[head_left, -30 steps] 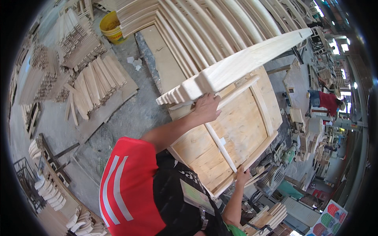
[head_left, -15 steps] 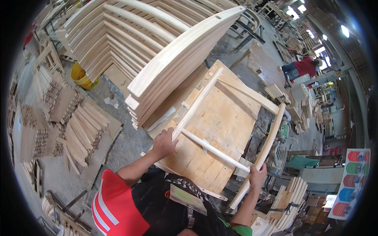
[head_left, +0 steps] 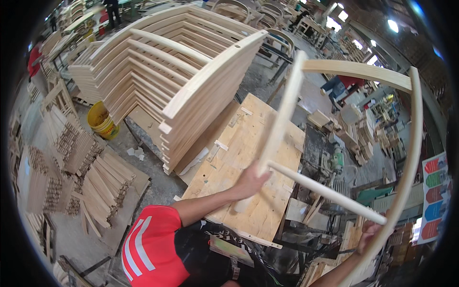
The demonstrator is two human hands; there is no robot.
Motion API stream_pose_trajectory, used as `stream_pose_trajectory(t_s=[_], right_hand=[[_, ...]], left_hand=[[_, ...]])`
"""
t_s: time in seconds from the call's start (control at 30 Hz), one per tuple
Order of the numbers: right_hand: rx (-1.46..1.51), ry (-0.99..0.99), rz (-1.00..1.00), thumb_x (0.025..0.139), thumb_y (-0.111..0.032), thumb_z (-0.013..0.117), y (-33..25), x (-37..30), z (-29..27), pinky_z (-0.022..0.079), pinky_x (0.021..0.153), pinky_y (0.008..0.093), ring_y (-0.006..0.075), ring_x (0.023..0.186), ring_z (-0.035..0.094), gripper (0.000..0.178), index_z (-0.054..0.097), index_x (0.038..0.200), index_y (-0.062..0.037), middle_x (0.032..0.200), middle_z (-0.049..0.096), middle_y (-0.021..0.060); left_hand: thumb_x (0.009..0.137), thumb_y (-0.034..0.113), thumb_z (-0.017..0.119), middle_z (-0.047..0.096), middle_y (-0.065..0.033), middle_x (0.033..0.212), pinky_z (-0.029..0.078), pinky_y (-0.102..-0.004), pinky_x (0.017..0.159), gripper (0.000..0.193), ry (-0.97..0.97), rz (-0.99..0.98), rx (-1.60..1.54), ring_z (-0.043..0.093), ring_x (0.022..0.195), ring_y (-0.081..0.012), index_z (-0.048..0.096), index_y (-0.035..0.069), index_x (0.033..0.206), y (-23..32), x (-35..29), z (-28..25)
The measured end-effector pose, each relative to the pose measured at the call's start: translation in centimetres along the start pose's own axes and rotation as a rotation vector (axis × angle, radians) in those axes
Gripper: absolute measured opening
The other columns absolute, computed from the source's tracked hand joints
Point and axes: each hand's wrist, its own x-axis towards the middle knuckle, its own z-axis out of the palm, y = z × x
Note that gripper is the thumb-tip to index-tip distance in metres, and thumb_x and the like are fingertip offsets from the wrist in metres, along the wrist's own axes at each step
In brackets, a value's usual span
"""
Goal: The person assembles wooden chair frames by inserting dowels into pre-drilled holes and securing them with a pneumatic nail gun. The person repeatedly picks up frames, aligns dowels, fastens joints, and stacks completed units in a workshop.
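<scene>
A pale wooden chair frame point(head_left: 325, 191), two long curved legs joined by a curved rail and a round stretcher, is raised and tilted above the workbench. My left hand point(head_left: 251, 182) is closed round its left leg, close to where the stretcher meets it. My right hand point(head_left: 367, 235) grips the other leg near the stretcher's far end; that leg hides part of the fingers. Beneath the frame lies the plywood bench top point(head_left: 224, 179), with small wooden blocks fixed along its left side.
Beyond the bench's left side rises a tall stack of similar wooden frames point(head_left: 205, 105). A yellow bucket point(head_left: 102, 122) and bundled wood strips point(head_left: 103, 179) stand on the floor to the left. A green power tool point(head_left: 338, 160) sits right of the bench. Other people are farther off.
Both hands have lifted the chair frame off the bench top and moved it right, tilting its curved rail upward. The bench top, covered by the frame before, now shows.
</scene>
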Motion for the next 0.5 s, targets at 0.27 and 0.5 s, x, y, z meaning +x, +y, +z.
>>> stream_pose_trajectory(t_s=[0.27, 0.5], right_hand=[[0.270, -0.008, 0.357, 0.107, -0.054, 0.062, 20.1, -2.1, 8.7, 0.054, 0.107, 0.0481, 0.0343, 0.130, 0.061, 0.073, 0.047, 0.157, -0.0033, 0.144, 0.061, 0.0163], [0.644, -0.180, 0.247, 0.111, -0.054, 0.052, 15.7, -1.2, 10.5, 0.054, 0.099, 0.0475, 0.0253, 0.102, 0.064, 0.062, 0.051, 0.145, -0.0013, 0.110, 0.065, 0.0097]], left_hand=[[0.102, 0.027, 0.065, 0.066, -0.0079, 0.098, 0.054, -0.0310, 0.070, 0.040, -0.687, -0.366, -0.685, 0.065, 0.080, -0.0151, 0.063, -0.001, 0.131, 11.6, 0.4, 7.6], [0.103, 0.028, 0.059, 0.063, -0.0124, 0.101, 0.056, -0.0304, 0.077, 0.047, -0.635, -0.329, -0.519, 0.068, 0.093, -0.0174, 0.049, -0.008, 0.132, 17.7, -5.1, 10.6]])
